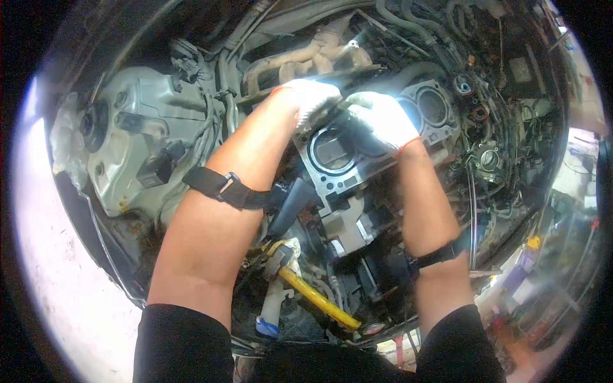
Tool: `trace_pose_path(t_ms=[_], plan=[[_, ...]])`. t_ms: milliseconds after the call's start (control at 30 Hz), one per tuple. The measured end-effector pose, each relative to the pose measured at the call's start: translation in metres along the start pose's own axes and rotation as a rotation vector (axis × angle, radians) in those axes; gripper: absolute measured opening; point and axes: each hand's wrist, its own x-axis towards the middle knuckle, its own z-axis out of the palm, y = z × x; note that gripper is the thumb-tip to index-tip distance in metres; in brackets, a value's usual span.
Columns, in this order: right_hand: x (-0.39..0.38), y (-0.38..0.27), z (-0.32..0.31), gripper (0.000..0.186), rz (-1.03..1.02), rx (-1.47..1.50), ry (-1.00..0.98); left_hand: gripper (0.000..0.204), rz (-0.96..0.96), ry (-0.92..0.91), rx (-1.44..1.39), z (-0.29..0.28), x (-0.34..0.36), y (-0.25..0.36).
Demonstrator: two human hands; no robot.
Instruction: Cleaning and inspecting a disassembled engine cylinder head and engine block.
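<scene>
Both hands wear white gloves with orange cuffs and meet over the far side of an open engine block (pixel 338 184). My left hand (pixel 314 101) is closed beside the near-left cylinder bore (pixel 331 151), its fingers curled around something dark and small. From the right, my right hand (pixel 381 121) reaches over the middle of the block, fingertips pressed together close to the left ones. Whatever lies between the fingertips is too hidden and glare-washed to name. Past the right hand, another round bore (pixel 433 106) shows in the block's flat top.
A rusty exhaust manifold (pixel 300 62) stands behind the block. At left is a large grey metal housing (pixel 159 102). A hammer with a yellow handle (pixel 319 297) lies near me, beside a blue-capped container (pixel 267 327). Hoses and a round throttle body (pixel 489 159) crowd the right.
</scene>
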Motion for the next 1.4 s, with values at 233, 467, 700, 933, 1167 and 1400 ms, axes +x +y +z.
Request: trace_pose_path(t_ms=[233, 467, 700, 933, 1167, 1400], plan=[[0.0, -0.016, 0.007, 0.027, -0.094, -0.389, 0.116, 0.029, 0.08, 0.044, 0.249, -0.009, 0.035, -0.005], [0.001, -0.01, 0.003, 0.024, -0.095, -0.542, 0.072, 0.025, 0.145, 0.104, 0.409, -0.001, 0.026, -0.001], [-0.002, -0.011, 0.017, 0.018, -0.149, -0.673, 0.201, 0.03, 0.402, 0.292, 0.612, -0.022, 0.015, -0.042], [0.0, 0.002, 0.016, 0.018, -0.21, -0.713, 0.224, 0.037, 0.71, 0.377, 0.833, -0.011, 0.015, -0.058], [-0.003, -0.008, 0.018, 0.02, -0.19, -0.723, 0.182, 0.038, 0.677, 0.336, 0.702, -0.006, -0.007, -0.057], [0.001, 0.0, 0.016, 0.024, -0.158, -0.543, 0.121, 0.054, 0.843, 0.506, 0.811, 0.007, -0.001, -0.075]])
